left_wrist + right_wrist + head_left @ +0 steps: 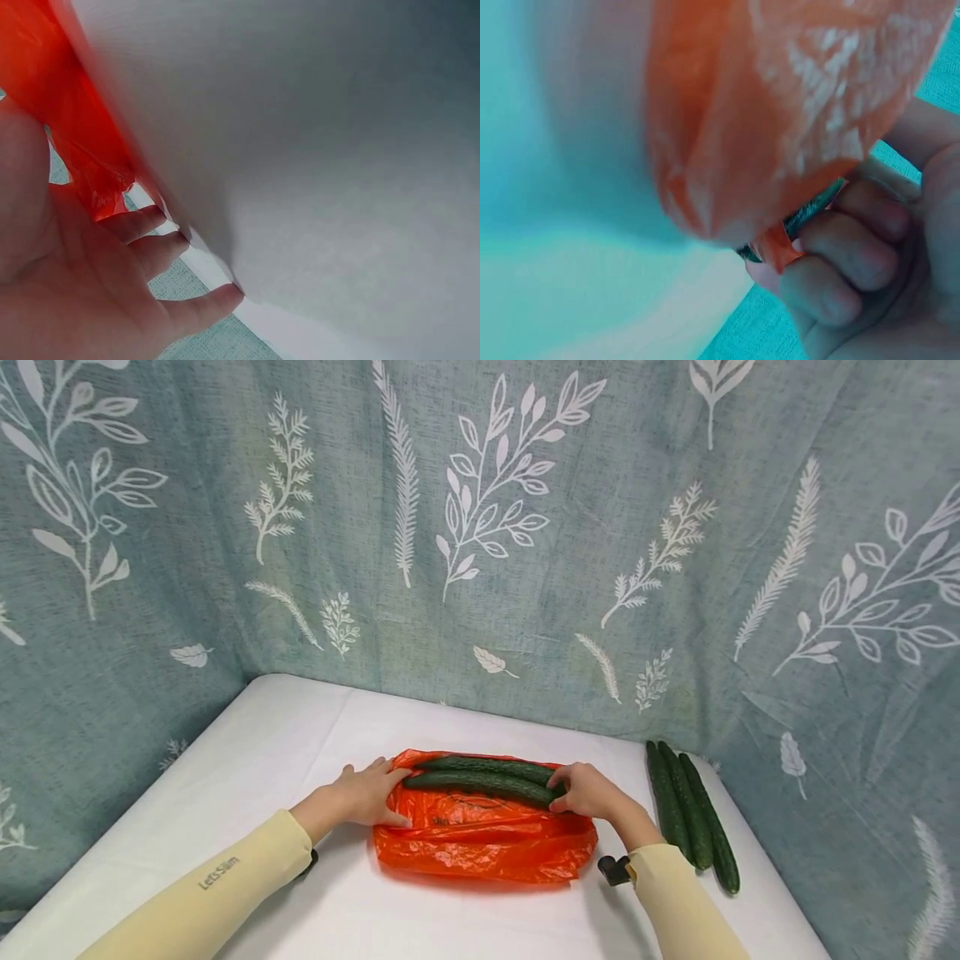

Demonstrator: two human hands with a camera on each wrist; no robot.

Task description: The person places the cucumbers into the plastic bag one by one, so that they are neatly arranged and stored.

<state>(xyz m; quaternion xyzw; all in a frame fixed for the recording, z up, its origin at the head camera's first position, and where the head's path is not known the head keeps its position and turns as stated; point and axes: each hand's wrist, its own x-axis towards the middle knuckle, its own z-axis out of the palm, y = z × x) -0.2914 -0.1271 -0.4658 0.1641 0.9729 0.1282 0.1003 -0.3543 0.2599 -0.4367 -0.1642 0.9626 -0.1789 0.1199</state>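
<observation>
While the left hand [369,793] keeps its grip apart, fingers spread over the left end of the red bag [480,843], two cucumbers lie along the plastic. The back cucumber [487,765] and front cucumber [480,781] sit side by side, long axes running left to right across the white tabletop [450,927], right ends slightly nearer the person. At those ends the right hand [587,792] curls, its grip clamped on the front cucumber; whether plastic is caught too, I cannot quite tell. Farther right, three loose cucumbers [685,803] point lengthwise away from the person, far ends slanting left.
</observation>
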